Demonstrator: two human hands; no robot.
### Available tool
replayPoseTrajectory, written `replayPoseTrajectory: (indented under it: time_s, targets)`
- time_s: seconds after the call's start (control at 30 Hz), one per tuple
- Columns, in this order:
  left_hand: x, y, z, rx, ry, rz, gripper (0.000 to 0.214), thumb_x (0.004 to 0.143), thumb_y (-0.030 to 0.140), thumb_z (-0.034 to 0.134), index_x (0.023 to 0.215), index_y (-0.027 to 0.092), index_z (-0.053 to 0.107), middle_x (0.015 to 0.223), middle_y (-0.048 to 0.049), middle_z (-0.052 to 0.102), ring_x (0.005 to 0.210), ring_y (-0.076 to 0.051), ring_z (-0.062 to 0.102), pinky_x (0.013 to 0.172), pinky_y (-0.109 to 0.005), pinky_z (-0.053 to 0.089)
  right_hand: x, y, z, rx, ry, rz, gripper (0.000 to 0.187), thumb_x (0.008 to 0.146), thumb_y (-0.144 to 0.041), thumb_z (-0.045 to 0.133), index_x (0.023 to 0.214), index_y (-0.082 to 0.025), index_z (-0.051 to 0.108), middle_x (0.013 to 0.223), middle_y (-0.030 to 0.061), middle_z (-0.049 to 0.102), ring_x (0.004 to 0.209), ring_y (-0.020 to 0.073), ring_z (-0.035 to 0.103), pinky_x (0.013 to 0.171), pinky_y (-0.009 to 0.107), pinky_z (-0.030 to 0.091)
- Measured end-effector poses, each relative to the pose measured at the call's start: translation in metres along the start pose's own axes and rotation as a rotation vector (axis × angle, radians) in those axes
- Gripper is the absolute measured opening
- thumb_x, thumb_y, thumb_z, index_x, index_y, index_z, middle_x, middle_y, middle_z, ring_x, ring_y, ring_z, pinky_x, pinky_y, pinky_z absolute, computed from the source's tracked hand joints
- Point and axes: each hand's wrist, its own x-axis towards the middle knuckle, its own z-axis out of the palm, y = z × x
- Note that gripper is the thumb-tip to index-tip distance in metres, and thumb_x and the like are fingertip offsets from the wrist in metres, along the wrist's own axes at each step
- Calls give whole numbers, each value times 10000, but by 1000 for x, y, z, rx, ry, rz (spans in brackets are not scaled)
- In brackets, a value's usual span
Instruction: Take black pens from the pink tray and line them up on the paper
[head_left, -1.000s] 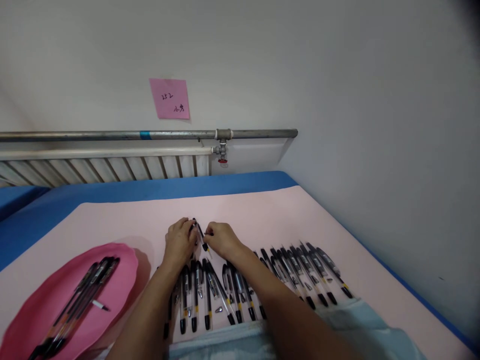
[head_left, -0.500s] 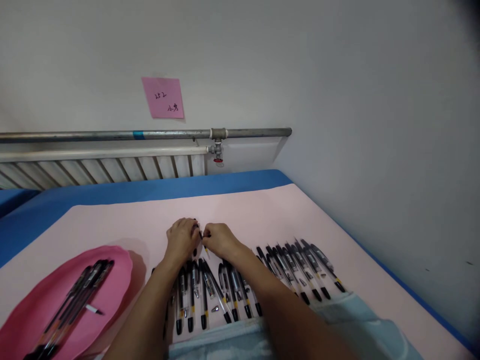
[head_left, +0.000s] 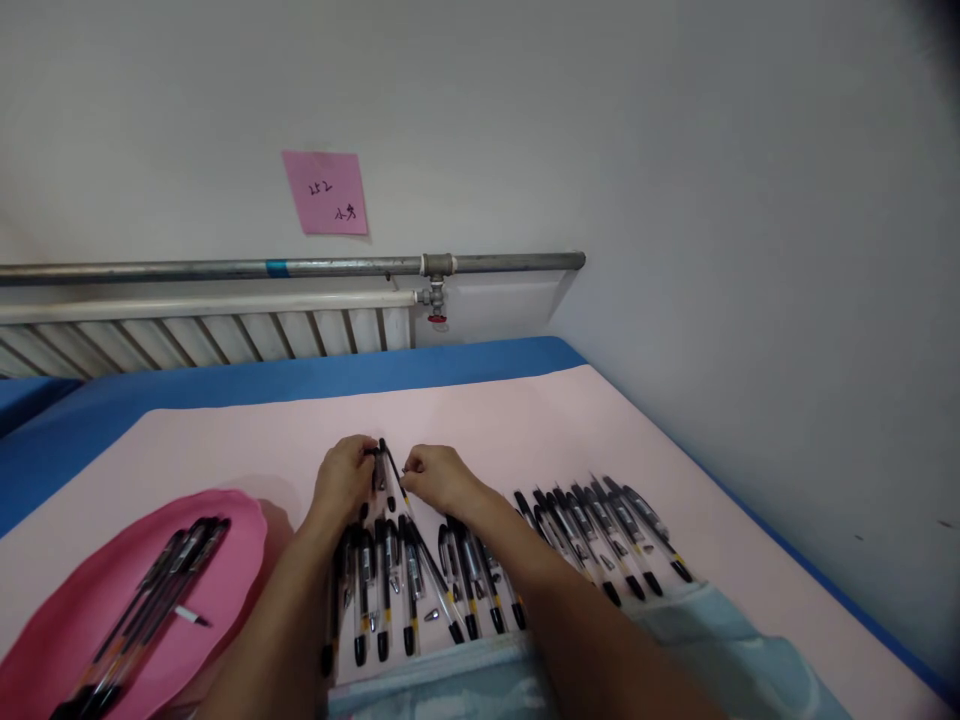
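Observation:
My left hand [head_left: 341,482] is curled round a black and clear pen [head_left: 381,465], held upright just above the pink mat [head_left: 525,420]. My right hand [head_left: 435,480] pinches something thin at the pen's lower end; what it grips is too small to name. Below both hands lies a row of black pens [head_left: 420,585] side by side, with small metal tips loose among them. More pens [head_left: 600,530] lie in a row to the right of my right forearm.
A pink oval tray [head_left: 225,540] with several pens stands at the left front. Blue fabric [head_left: 300,380] borders the mat. A radiator [head_left: 202,335] and metal pipe [head_left: 300,268] run along the back wall, with a pink note [head_left: 326,192] above. A wall stands close on the right.
My left hand shifted slightly left and the pen it holds now shows between the hands. The view moved a little.

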Motion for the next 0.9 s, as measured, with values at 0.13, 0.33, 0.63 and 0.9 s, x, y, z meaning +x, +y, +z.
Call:
replayPoseTrajectory:
  time_s: [0.13,0.33,0.63,0.9]
  targets:
    - [2,0,5,38,-21,34,284,730,211,478,964,152,628,1048,-86,638,1005,-199,555,887,-278,401,-1,2,0,-10,-6,-19,138,671,-272,575,780,-216,638,763,-1,642,633,121,543,507,201,331]
    - [4,-1,8,79,-52,70,259,722,207,494,923,177,655,1119,-79,611,1073,-199,518,934,-293,362,-5,2,6,-53,-13,-86,112,659,-237,583,755,-207,634,749,11,637,671,136,557,550,207,344]
    - [4,-2,10,69,-54,83,261,724,211,492,906,165,673,1149,-93,592,1087,-205,514,956,-294,353,-3,-8,13,-146,82,-84,159,718,-255,532,834,-191,622,786,54,644,688,166,568,561,231,341]
    - [4,-1,10,33,-56,97,230,718,191,507,863,158,683,1133,-96,603,1078,-200,520,961,-281,347,3,-5,17,-82,67,-128,178,720,-298,540,854,-208,614,801,24,648,687,147,569,553,212,344]
